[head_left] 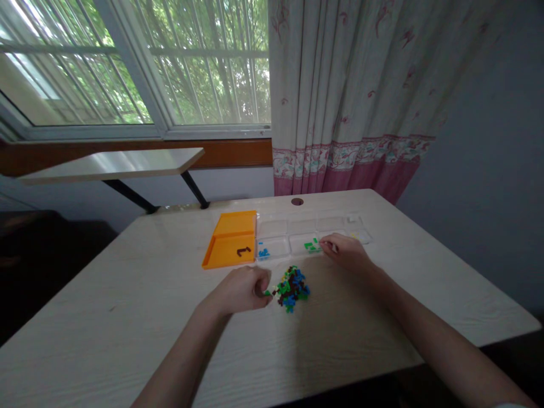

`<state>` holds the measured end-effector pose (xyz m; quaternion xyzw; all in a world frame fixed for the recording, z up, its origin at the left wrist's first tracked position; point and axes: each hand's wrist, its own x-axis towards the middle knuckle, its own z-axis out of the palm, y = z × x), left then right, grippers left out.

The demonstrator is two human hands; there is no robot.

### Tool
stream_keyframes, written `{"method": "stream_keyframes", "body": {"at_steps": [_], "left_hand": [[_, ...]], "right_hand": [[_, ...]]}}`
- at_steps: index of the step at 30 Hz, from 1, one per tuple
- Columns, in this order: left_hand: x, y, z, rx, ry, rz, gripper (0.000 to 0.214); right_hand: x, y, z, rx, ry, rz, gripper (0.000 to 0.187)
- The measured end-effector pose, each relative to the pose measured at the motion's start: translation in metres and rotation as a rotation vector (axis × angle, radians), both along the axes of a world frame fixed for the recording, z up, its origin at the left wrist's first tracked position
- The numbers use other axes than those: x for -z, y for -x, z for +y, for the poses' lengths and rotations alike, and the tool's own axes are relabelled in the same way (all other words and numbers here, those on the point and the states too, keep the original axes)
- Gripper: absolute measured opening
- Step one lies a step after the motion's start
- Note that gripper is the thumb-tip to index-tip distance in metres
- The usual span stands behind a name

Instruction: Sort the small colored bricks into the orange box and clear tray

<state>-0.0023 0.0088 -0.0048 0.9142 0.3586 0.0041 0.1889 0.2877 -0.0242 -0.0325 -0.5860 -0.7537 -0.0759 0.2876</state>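
A heap of small plastic building pieces [292,288] in blue, green, brown and other colours lies on the table. At its left edge, my left hand [244,288] is closed, with a small green piece [267,293] at its fingertips. My right hand [347,253] is pinched over a clear compartment tray [274,248], beside several green pieces [312,245] in a front compartment. Whatever its fingertips hold is too small to make out. Blue pieces [263,251] lie in the front compartment farther left. Brown pieces [243,251] rest in the orange tray [232,225] alongside.
Yellow bits [354,235] and a whitish bit [351,219] are in compartments at the tray's right end. A raised shelf [127,161] on black legs stands at the back left. Near the table's back edge is a round cable hole [297,202].
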Motion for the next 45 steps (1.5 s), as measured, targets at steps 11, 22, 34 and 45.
{"method": "stream_keyframes", "body": {"at_steps": [11, 22, 34, 45], "left_hand": [[0.002, 0.002, 0.004, 0.014, -0.037, -0.006, 0.008], [0.025, -0.02, 0.001, -0.019, 0.162, -0.502, 0.024], [0.039, -0.032, -0.004, -0.055, 0.304, -0.61, 0.028], [0.008, -0.004, 0.003, 0.047, 0.141, -0.251, 0.013]], "right_hand": [[-0.001, 0.032, -0.011, -0.186, 0.085, 0.009, 0.014], [0.004, 0.058, -0.02, -0.287, 0.033, -0.02, 0.013], [0.007, 0.071, -0.023, -0.296, -0.123, -0.021, 0.015], [-0.006, 0.039, -0.014, -0.149, -0.25, 0.097, 0.02]]}}
